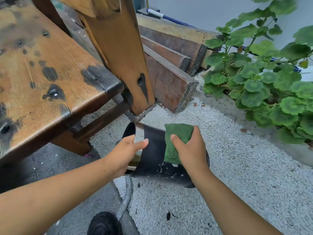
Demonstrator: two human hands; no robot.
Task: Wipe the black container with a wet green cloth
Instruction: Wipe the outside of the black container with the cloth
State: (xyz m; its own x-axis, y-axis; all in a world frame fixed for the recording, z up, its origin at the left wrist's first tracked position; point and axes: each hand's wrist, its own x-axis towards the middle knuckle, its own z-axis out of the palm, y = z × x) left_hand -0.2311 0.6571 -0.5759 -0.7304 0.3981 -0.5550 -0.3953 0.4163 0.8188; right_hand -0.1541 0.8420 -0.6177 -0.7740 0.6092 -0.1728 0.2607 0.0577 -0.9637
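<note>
Container (152, 156) lies tipped, mouth far-left, over the gravel (228, 175) right of the bench (42, 65). We note the left hand (123, 151) clamps its rim, fingers curled, to steady it, we judge; the right hand (193, 150) grips the bunched cloth (177, 134) against its side for wiping.

A person's two forearms (67, 192) show bare along their whole visible length in the head-camera view, ending in a bare left grip (126, 150) and right grip (191, 150), the right thumb's nail cut short. At the frame's lower edge shows the rounded toe of a black shoe (105, 223), its upper blurred.
</note>
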